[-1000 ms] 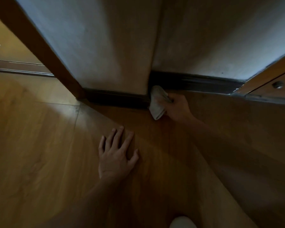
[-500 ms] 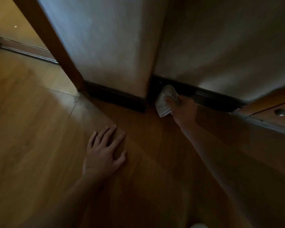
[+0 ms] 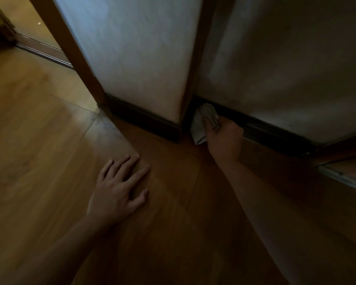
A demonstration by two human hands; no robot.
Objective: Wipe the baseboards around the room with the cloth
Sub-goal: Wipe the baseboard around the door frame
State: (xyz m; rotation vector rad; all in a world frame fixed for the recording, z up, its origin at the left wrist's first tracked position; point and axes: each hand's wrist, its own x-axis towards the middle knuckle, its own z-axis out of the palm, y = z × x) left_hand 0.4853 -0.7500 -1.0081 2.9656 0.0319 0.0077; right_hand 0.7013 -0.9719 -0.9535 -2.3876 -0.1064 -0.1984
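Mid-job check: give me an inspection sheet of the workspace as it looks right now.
Surface: wooden floor, dimly lit.
Job's things: pale cloth bunched against the dark baseboard at the wall corner.
Clutter: nothing seen.
Hands: right hand grips the cloth; left hand lies flat on the floor, fingers spread.
Cables: nothing seen.
Surroundings: light wall; brown door frame at left; floor rail at lower right.
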